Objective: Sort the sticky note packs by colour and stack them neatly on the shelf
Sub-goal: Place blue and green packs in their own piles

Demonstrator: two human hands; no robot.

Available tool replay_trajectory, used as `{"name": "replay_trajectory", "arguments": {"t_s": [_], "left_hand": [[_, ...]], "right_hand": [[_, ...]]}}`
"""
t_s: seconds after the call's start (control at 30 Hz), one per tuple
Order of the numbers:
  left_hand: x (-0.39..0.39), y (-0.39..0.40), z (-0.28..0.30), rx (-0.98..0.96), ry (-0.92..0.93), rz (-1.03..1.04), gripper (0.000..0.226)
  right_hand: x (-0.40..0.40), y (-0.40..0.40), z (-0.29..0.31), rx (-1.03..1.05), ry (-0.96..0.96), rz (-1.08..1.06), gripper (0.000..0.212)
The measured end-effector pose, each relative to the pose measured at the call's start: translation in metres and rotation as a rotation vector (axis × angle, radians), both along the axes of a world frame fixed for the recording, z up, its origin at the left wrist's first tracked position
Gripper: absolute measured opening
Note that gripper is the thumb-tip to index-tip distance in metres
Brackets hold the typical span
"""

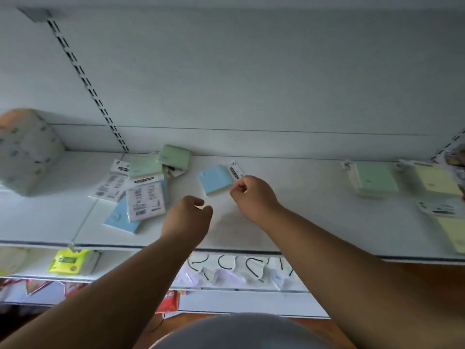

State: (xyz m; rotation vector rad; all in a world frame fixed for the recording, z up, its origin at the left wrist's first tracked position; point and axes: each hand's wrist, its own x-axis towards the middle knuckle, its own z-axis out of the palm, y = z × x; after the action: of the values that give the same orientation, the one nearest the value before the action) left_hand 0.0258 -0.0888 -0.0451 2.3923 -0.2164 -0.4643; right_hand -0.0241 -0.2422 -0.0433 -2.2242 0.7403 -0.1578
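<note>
Blue pack (216,179): flat on shelf (289,222), mid-span, header card at its far-right corner | right hand (251,195): nearer, just beside pack's right edge, fingers curled, holding nothing | left hand (188,217): nearer the shelf's front edge, loosely curled, empty (unsorted heap (141,187) lies to its left).

The yellow pack (453,233) is cut off by the right edge. Print on the face-down pack (146,201) is blurred beyond reading. The wrapped bundle (26,151) is smeared and clipped at the left.
</note>
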Motion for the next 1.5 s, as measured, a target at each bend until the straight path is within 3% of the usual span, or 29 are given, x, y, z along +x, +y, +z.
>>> {"name": "replay_trajectory", "arguments": {"t_s": [0.17, 0.27, 0.33, 0.5, 0.7, 0.77, 0.87, 0.93, 1.0, 1.03, 1.1, 1.17, 1.27, 1.33, 1.5], "left_hand": [[0.028, -0.006, 0.002, -0.125, 0.015, -0.080, 0.056], [0.041, -0.016, 0.000, -0.061, -0.022, -0.197, 0.068], [0.053, -0.024, -0.002, 0.014, -0.036, -0.257, 0.065], [0.071, -0.047, 0.000, 0.199, -0.149, -0.305, 0.048], [0.059, -0.079, -0.007, 0.325, -0.191, -0.321, 0.034], [0.049, -0.088, -0.011, 0.351, -0.210, -0.338, 0.032], [0.037, -0.099, -0.012, 0.308, -0.207, -0.308, 0.026], [0.029, -0.107, -0.011, 0.225, -0.161, -0.273, 0.028], [0.015, -0.116, -0.010, 0.141, -0.112, -0.244, 0.039], [0.006, -0.122, -0.009, 0.109, -0.090, -0.237, 0.040], [-0.012, -0.138, -0.008, 0.075, -0.092, -0.244, 0.037], [-0.026, -0.157, -0.007, 0.090, -0.135, -0.284, 0.029], [-0.039, -0.185, -0.007, 0.173, -0.160, -0.335, 0.012], [-0.042, -0.198, -0.009, 0.231, -0.168, -0.337, 0.013], [-0.044, -0.200, -0.010, 0.232, -0.189, -0.280, 0.025]], "right_hand": [[0.042, 0.005, -0.004, -0.026, 0.222, -0.031, 0.032], [0.044, 0.003, -0.008, -0.022, 0.249, -0.003, 0.024], [0.043, -0.001, -0.007, 0.022, 0.223, -0.042, 0.019], [0.038, 0.000, -0.004, 0.198, 0.177, -0.162, 0.028], [0.020, -0.027, -0.006, 0.193, 0.179, -0.350, 0.035], [0.011, -0.039, -0.001, 0.367, 0.100, -0.452, 0.033], [0.003, -0.060, 0.010, 0.713, -0.005, -0.591, 0.012], [-0.003, -0.074, 0.012, 0.806, -0.070, -0.626, 0.006], [-0.007, -0.089, 0.006, 0.683, -0.137, -0.588, 0.018], [-0.011, -0.098, 0.005, 0.514, -0.125, -0.547, 0.020], [-0.021, -0.118, 0.006, 0.220, -0.038, -0.477, 0.020], [-0.034, -0.140, 0.010, 0.054, 0.058, -0.438, 0.024], [-0.046, -0.169, 0.010, -0.065, 0.245, -0.414, 0.027], [-0.049, -0.176, 0.009, -0.137, 0.343, -0.362, 0.027], [-0.053, -0.176, 0.007, -0.295, 0.314, -0.210, 0.029]]}}
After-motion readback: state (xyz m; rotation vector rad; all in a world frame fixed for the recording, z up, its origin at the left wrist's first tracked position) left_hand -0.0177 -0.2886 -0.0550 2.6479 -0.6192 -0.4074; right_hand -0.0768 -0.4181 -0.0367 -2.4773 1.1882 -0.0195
